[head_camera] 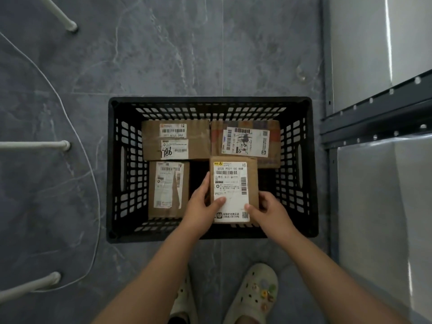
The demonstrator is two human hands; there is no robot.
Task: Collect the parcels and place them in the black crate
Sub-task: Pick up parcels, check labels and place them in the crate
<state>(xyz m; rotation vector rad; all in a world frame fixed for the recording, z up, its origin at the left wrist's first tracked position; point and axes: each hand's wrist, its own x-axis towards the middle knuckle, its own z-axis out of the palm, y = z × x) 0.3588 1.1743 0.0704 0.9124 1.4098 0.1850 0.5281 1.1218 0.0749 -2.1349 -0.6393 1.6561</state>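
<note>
A black slatted crate (211,102) stands on the grey floor right in front of me. Inside lie three cardboard parcels: one marked 786 (152,143) at the back left, one with a printed label (274,141) at the back right, and an upright-oriented one (184,190) at the front left. Over the crate's front right part I hold a fourth parcel (233,178) with a large white label. My left hand (201,206) grips its left edge and my right hand (271,212) grips its lower right corner. Whether it touches the crate floor is unclear.
Grey metal shelving (376,118) rises close on the right. White furniture legs (35,145) and a thin white cable (91,169) lie on the left. My feet in pale clogs (254,293) stand just behind the crate.
</note>
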